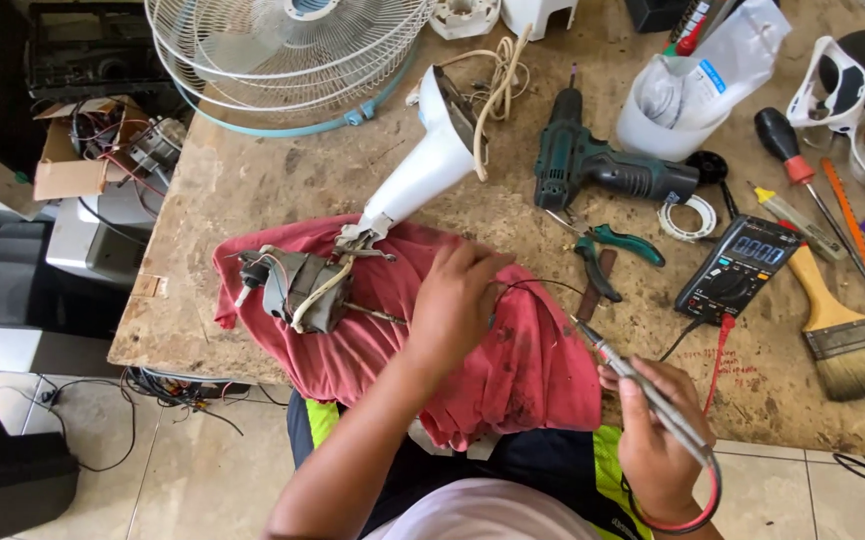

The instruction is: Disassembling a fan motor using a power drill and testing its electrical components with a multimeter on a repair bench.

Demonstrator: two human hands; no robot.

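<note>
My left hand (455,300) rests on a red cloth (512,370) spread over the workbench, fingers pinching a thin black wire beside the shaft of a bare fan motor (297,288). The motor lies on the cloth, joined to a white fan housing (422,170) that points away from me. My right hand (655,440) holds grey multimeter probes (642,385) with red and black leads, tips aimed toward the left hand. The black multimeter (737,268) lies to the right on the bench.
A fan guard (282,50) lies at the back left. A green cordless drill (592,165), pliers (612,250), paintbrush (837,330), screwdrivers (802,180) and a white plastic tub (662,125) crowd the right side. A cardboard box of parts (82,150) stands off the bench's left edge.
</note>
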